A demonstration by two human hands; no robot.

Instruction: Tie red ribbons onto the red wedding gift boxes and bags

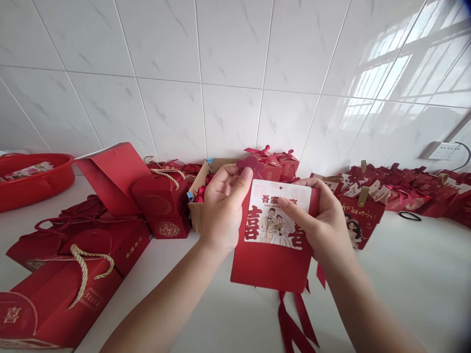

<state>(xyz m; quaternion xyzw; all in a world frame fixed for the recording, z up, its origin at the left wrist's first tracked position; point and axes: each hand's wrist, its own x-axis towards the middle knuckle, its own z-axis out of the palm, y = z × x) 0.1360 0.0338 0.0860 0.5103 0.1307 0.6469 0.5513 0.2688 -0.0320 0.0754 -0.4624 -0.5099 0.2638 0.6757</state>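
Observation:
In front of me my right hand (324, 215) grips a flat red piece (270, 267), like a gift box or bag side, with its thumb on a white card (277, 213). The card bears a bride and groom drawing and red characters, and has a small hole near its top edge. Between thumb and fingers of my left hand (226, 206) is a dark-red scalloped tab (250, 165); whether it joins the red piece I cannot tell. Dark-red ribbons (296, 318) hang below, their upper ends hidden behind it.
Red gift boxes with gold rope handles (66, 289) crowd the left. A red basin (37, 184) stands behind them. An open cardboard box (196, 213) sits near the tiled wall. Several finished-looking red boxes (362, 215) line the right, beside a black loop (409, 216).

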